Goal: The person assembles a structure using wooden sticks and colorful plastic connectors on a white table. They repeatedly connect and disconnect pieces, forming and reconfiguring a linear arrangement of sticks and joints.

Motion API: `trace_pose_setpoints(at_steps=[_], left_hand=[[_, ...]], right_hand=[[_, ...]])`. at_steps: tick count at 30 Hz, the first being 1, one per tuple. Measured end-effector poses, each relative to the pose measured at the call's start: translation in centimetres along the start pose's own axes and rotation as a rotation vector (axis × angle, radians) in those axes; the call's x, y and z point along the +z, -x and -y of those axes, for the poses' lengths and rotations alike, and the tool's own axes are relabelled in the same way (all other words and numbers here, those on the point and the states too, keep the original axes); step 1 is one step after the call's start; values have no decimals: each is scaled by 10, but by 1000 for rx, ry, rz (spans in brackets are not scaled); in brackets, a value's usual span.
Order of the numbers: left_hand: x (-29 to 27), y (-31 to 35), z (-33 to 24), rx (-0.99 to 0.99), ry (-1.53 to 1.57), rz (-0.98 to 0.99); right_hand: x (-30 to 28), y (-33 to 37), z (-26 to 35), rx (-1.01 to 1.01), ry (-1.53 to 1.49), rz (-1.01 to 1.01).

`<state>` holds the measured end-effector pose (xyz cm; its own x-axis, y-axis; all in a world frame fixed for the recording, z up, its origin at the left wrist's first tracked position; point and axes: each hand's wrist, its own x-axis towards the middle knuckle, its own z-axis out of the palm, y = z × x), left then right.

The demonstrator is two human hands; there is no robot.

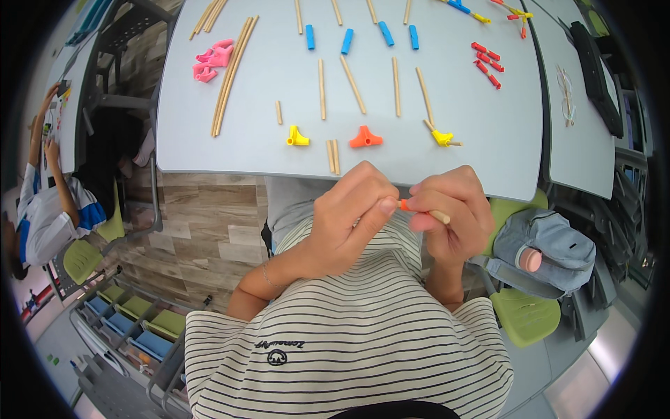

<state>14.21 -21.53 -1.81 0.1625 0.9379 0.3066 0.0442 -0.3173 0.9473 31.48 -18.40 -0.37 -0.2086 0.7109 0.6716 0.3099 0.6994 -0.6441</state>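
Note:
My left hand (352,220) and my right hand (455,213) meet just off the table's near edge, both closed in a pinch. Between their fingertips a small orange connector (405,204) shows, mostly covered by my right fingers. A pale wooden stick (440,217) pokes out from my right fingers. My left fingertips grip what looks like another thin stick, largely hidden. On the table just beyond lie an orange three-way connector (366,137), a yellow connector (297,136), a pair of short sticks (333,157) and a yellow connector with sticks in it (442,137).
Blue tubes (347,41) and longer sticks (396,86) lie in rows on the white table (209,155). Pink connectors (211,59) sit left, red ones (487,65) right. A backpack (551,244) rests on a chair at right; another person (59,202) works at left.

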Motion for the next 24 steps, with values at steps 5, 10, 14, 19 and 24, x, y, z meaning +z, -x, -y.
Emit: trace_pose_setpoints(at_steps=[5, 10, 14, 19, 24], left_hand=[[-6, -4, -9, 51, -81, 35], [-11, -5, -29, 36, -71, 125], [-10, -9, -35, -40, 49, 157], [-7, -5, -20, -29, 228, 67], [18, -7, -7, -4, 643, -67]], right_hand=[[-3, -2, 4, -2, -4, -1], [-10, -7, 18, -74, 30, -26], [-15, -8, 23, -156, 133, -46], [-15, -7, 19, -89, 41, -36], [0, 15, 23, 170, -75, -141]])
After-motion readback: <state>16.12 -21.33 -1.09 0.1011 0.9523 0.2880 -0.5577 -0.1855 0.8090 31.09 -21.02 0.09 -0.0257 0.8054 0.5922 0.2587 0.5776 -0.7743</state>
